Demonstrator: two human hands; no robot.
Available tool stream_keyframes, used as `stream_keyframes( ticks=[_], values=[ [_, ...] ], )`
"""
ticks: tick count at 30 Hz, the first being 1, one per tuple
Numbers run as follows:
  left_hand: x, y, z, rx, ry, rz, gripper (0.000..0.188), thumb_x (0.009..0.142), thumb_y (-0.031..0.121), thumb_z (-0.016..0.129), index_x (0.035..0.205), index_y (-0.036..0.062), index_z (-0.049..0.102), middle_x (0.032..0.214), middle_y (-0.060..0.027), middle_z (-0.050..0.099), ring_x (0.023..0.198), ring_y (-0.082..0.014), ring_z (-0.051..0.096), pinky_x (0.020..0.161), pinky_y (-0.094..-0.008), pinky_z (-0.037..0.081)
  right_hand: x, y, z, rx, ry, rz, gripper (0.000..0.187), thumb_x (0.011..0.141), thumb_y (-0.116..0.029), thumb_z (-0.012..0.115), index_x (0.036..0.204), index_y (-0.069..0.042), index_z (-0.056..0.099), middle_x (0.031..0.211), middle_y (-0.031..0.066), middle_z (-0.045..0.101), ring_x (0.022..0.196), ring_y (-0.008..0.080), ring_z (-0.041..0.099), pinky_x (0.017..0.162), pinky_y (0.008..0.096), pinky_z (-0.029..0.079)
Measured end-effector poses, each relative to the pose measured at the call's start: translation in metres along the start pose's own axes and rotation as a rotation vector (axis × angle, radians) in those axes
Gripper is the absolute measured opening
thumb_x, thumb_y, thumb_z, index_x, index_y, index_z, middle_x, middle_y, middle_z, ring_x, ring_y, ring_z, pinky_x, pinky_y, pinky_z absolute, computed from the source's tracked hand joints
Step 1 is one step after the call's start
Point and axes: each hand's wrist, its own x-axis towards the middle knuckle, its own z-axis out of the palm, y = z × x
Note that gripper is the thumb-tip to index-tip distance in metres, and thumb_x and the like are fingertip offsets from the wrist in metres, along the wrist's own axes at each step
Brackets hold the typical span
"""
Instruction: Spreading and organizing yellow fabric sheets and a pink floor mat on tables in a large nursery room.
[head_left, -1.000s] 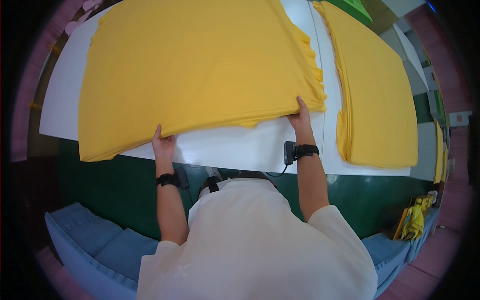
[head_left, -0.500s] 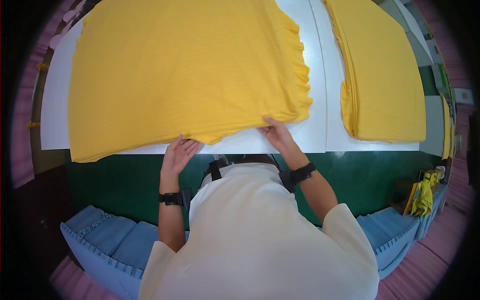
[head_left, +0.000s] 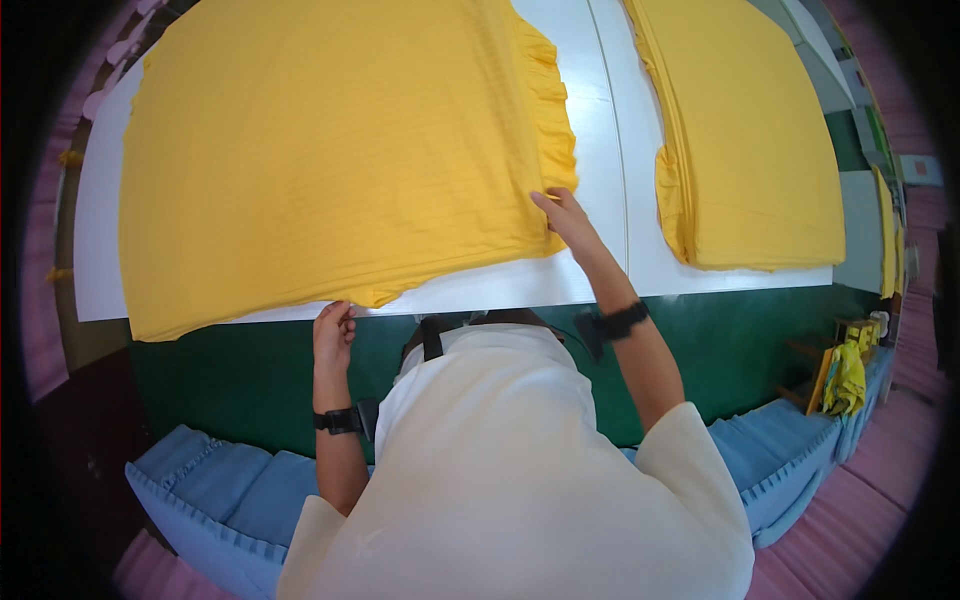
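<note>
A wide spread of yellow fabric (head_left: 330, 160) lies on the white table (head_left: 480, 290), its right edge rippled into loose ruffles. At its front edge my left hand (head_left: 333, 335) has curled fingers, with the fingertips pinched at the fabric's hem. My right hand (head_left: 568, 222) grips the right edge near the front corner, thumb on top of the cloth and the other fingers partly hidden. To the right, apart from both hands, lies a second folded stack of yellow fabric (head_left: 760, 150).
Blue cushioned seating (head_left: 225, 485) runs behind me on both sides, over a green floor (head_left: 230, 375). A yellow cloth (head_left: 846, 380) hangs by a small wooden stand at the right. Black bands with small devices circle both wrists.
My right hand has moved up and right, from the front edge to the ruffled right edge. My left hand has drawn slightly down and its fingers have closed. The view has shifted a little.
</note>
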Motion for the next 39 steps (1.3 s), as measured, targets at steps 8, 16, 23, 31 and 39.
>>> stream_keyframes(
  ticks=[8, 16, 23, 31, 39],
  values=[
    [0.004, -0.001, 0.040, 0.033, 0.176, 0.120, 0.018, 0.085, 0.018, 0.058, 0.076, 0.0054, 0.050, 0.057, -0.0031, 0.053, 0.042, -0.0071, 0.042, 0.036, -0.0206, 0.027, 0.027, -0.001, 0.026, 0.052, -0.129, -0.009, 0.045, 0.090, -0.028, 0.050, 0.120, 0.005, 0.046, 0.111, 0.0158, 0.057, 0.098, 0.0225, 0.056, 0.085, 0.0307, 0.044],
    [0.020, -0.021, 0.038, -0.167, 0.169, 0.186, 0.011, 0.086, 0.011, 0.053, 0.088, 0.0000, 0.053, 0.078, -0.0107, 0.061, 0.061, -0.0122, 0.055, 0.052, -0.0221, 0.042, -0.006, -0.035, 0.007, 0.755, -0.365, 0.079, 0.036, 0.093, -0.023, 0.047, 0.119, 0.003, 0.048, 0.113, 0.0121, 0.058, 0.101, 0.0206, 0.057, 0.083, 0.0305, 0.046],
    [-0.004, -0.009, 0.062, -1.017, -0.205, 0.297, 0.025, 0.089, 0.011, 0.049, 0.111, 0.0013, 0.052, 0.110, -0.0103, 0.058, 0.102, -0.0223, 0.055, 0.090, -0.0345, 0.045, -0.005, -0.048, -0.009, 1.071, -0.724, 0.147, 0.046, 0.083, -0.009, 0.056, 0.125, 0.000, 0.040, 0.119, 0.0120, 0.053, 0.105, 0.0207, 0.055, 0.091, 0.0319, 0.045],
    [0.007, -0.016, 0.062, -0.978, -0.094, 0.319, 0.032, 0.089, 0.014, 0.053, 0.119, 0.0031, 0.048, 0.116, -0.0095, 0.055, 0.106, -0.0235, 0.053, 0.092, -0.0374, 0.045, 0.002, 0.011, 0.030, 1.090, -0.715, 0.382, 0.058, 0.069, -0.007, 0.055, 0.124, 0.004, 0.038, 0.115, 0.0155, 0.055, 0.104, 0.0274, 0.055, 0.093, 0.0357, 0.044],
    [0.002, -0.018, 0.031, -0.015, 0.351, 0.160, 0.038, 0.081, 0.019, 0.067, 0.108, 0.0005, 0.049, 0.098, -0.0108, 0.057, 0.084, -0.0177, 0.058, 0.067, -0.0301, 0.048, 0.051, -0.006, 0.005, -0.247, -0.096, -0.297, 0.065, 0.073, -0.023, 0.069, 0.122, 0.004, 0.037, 0.110, 0.0161, 0.056, 0.101, 0.0276, 0.055, 0.087, 0.0357, 0.045]
  ],
)
